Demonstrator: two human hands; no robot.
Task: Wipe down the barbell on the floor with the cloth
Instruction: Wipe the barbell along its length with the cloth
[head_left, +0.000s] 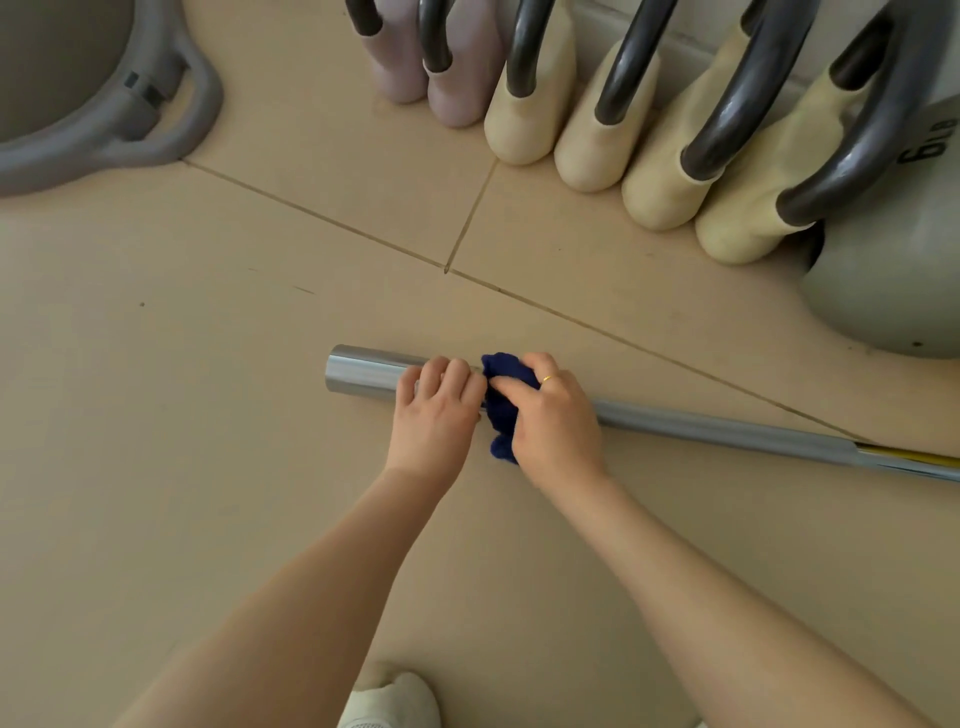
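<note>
Here I see the bar (675, 423), a grey metal tube with a shiny sleeve end at mid-frame, lying on the floor (208, 415) toward the right edge, my left hand (436, 410) curled over it and my right hand (553, 421) gripping a bunched dark-blue cloth (506, 384) against it.

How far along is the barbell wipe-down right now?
Done: cannot tell which parts are already wiped. In hand: right hand presses the cloth on the barbell near its left end, while the left hand steadies it. Left: probably the long stretch toward the right.
</note>
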